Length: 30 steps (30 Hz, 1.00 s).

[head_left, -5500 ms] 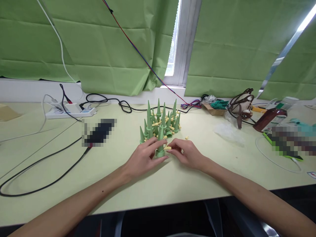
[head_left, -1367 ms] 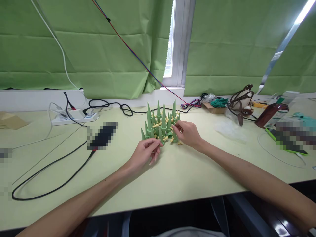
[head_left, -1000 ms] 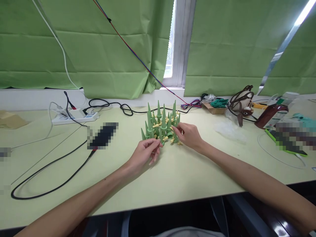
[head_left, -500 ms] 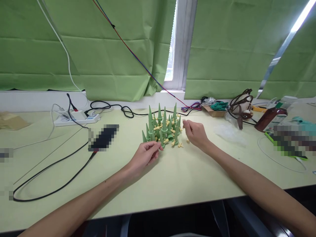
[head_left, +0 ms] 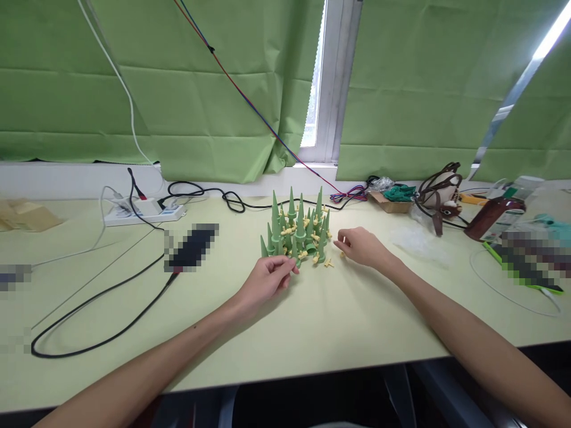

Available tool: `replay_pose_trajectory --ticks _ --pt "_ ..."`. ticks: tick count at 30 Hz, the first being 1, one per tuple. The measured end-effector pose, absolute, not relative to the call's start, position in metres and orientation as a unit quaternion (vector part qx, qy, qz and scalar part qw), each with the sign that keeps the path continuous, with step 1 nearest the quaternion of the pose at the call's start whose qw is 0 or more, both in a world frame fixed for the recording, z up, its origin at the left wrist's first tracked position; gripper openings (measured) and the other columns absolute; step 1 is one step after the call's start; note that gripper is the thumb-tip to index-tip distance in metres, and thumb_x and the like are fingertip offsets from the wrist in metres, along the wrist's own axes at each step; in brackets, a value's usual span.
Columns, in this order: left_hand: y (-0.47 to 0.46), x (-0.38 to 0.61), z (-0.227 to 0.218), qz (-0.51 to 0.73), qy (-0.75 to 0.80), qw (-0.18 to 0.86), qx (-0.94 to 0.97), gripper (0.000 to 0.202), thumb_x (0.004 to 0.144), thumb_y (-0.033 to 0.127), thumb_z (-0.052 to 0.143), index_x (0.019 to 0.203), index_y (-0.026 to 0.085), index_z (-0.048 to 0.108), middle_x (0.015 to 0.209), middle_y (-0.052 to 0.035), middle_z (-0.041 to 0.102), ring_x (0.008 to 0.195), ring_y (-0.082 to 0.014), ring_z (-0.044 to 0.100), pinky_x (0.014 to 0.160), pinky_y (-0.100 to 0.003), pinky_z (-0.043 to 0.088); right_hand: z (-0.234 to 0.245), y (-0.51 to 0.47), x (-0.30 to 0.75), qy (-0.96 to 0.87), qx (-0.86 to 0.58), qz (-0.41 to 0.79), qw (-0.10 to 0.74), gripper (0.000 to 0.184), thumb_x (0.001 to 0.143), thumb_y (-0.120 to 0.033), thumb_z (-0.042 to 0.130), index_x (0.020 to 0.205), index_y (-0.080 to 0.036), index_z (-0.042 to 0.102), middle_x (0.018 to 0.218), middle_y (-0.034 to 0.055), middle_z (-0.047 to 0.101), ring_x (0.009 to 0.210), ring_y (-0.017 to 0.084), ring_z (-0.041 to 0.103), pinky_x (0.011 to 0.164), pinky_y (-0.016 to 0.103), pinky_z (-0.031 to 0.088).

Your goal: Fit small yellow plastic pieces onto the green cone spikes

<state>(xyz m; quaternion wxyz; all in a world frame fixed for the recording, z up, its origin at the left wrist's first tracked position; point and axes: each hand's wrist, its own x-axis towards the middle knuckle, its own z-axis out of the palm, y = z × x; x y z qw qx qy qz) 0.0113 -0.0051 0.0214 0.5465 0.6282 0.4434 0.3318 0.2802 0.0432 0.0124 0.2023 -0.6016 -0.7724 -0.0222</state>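
Observation:
A cluster of upright green cones stands on the pale green table, with small yellow pieces stuck among them and scattered at their right foot. My left hand rests on the table at the cluster's front left, its fingers curled and its fingertips pinched at the base of a front cone. Just right of the cluster lies my right hand, fingers loosely curled and fingertips near a loose yellow piece; whether it holds one I cannot make out.
A white power strip and black cables occupy the left side. A dark blurred object lies left of the cones. At the right are a cardboard tray, a toy with brown straps, a brown bottle and clear plastic.
My right hand has drawn back from the cones' right side and dropped to the table beside the loose yellow pieces. My left hand stays pinched at the front of the cluster.

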Motion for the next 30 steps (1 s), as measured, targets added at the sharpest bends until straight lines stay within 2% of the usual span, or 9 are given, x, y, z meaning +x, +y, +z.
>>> replay_pose_trajectory --ticks 5,10,16,20,26,30 --pt "-0.005 0.012 0.022 0.332 0.442 0.532 0.642 0.045 0.086 0.059 0.06 0.074 0.016 0.065 0.051 0.0044 0.042 0.042 -0.0062 0.028 0.041 -0.021 0.019 0.011 0.043 0.274 -0.773 -0.597 -0.015 0.215 0.009 0.092 -0.023 0.061 0.084 -0.02 0.065 0.073 0.0045 0.071 0.067 0.02 0.062 0.053 0.026 0.03" --pt "-0.004 0.011 0.02 0.323 0.441 0.529 0.649 0.044 0.089 0.058 0.058 0.077 0.016 0.065 0.052 0.0042 0.043 0.042 -0.0059 0.027 0.04 -0.02 0.019 0.006 0.049 0.267 -0.771 -0.587 -0.008 0.248 0.01 0.094 -0.024 0.059 0.097 -0.018 0.066 0.08 0.0044 0.073 0.068 0.018 0.064 0.06 0.026 0.037" --pt "-0.005 0.011 0.02 0.321 0.44 0.527 0.653 0.046 0.088 0.059 0.058 0.076 0.015 0.066 0.052 0.0036 0.044 0.042 -0.006 0.028 0.04 -0.02 0.02 0.001 0.062 0.258 -0.755 -0.553 0.01 0.352 0.017 0.092 -0.025 0.06 0.106 -0.016 0.063 0.071 0.0018 0.069 0.063 0.018 0.062 0.063 0.027 0.041" --pt "-0.006 0.011 0.02 0.319 0.431 0.531 0.657 0.047 0.087 0.06 0.058 0.076 0.015 0.066 0.052 0.0032 0.044 0.043 -0.0064 0.029 0.041 -0.02 0.02 -0.003 0.073 0.255 -0.739 -0.541 0.023 0.401 0.016 0.091 -0.027 0.06 0.1 -0.015 0.064 0.063 -0.0005 0.065 0.058 0.017 0.058 0.061 0.026 0.04" --pt "-0.005 0.011 0.02 0.318 0.428 0.527 0.662 0.048 0.086 0.062 0.059 0.076 0.015 0.066 0.052 0.003 0.045 0.044 -0.0067 0.03 0.041 -0.02 0.022 -0.003 0.079 0.256 -0.739 -0.53 0.031 0.415 0.012 0.088 -0.025 0.057 0.082 -0.017 0.064 0.055 -0.0033 0.058 0.05 0.014 0.052 0.057 0.025 0.038" --pt "-0.006 0.011 0.02 0.315 0.429 0.526 0.663 0.048 0.087 0.061 0.058 0.076 0.015 0.067 0.053 0.0029 0.045 0.044 -0.0068 0.031 0.042 -0.02 0.023 0.002 0.073 0.256 -0.74 -0.52 0.035 0.426 0.014 0.086 -0.026 0.059 0.076 -0.018 0.062 0.054 -0.0032 0.058 0.05 0.013 0.051 0.057 0.025 0.039"
